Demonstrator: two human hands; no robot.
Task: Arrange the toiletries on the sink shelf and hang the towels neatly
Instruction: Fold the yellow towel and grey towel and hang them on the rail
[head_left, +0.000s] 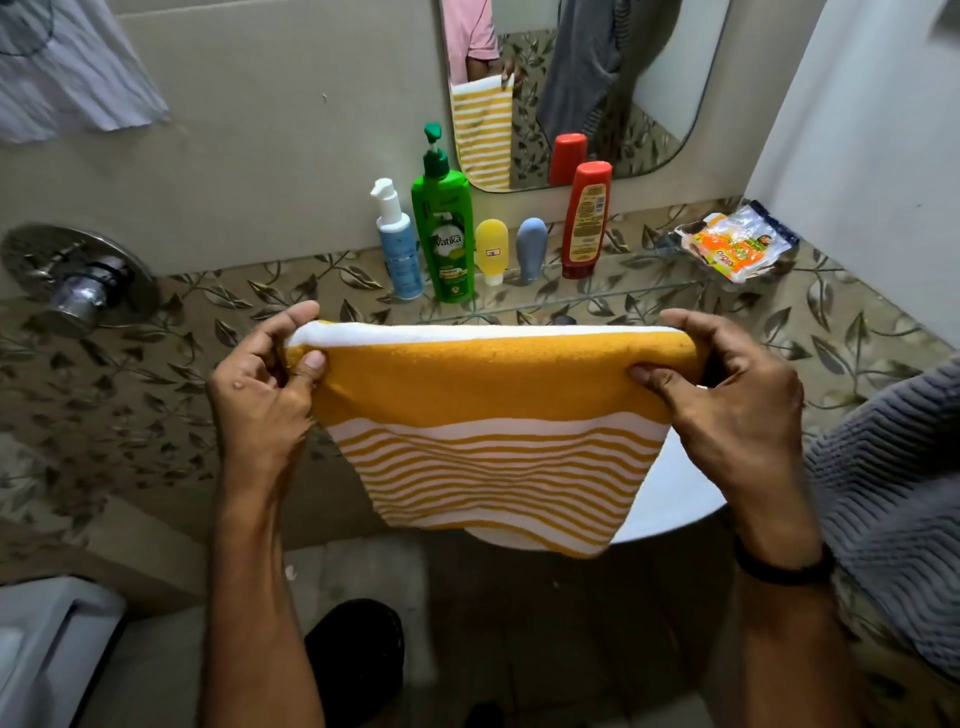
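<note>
I hold a folded yellow and white striped towel (488, 436) up in front of the sink. My left hand (260, 384) pinches its top left corner and my right hand (727, 384) pinches its top right corner. The towel hangs flat between them. Behind it, on the glass shelf (623, 293), a row of toiletries stands upright: a white and blue pump bottle (399, 249), a green pump bottle (445, 234), a small yellow tube (492, 249), a small grey-blue tube (532, 248) and a red bottle (587, 221).
A crumpled plastic packet (740, 241) lies at the shelf's right end. A grey towel (893, 499) hangs at the right, a pale cloth (67, 73) at the upper left. A chrome tap fitting (78, 283) juts from the left wall. The mirror (654, 78) is above the shelf, the white sink (670, 499) behind the towel.
</note>
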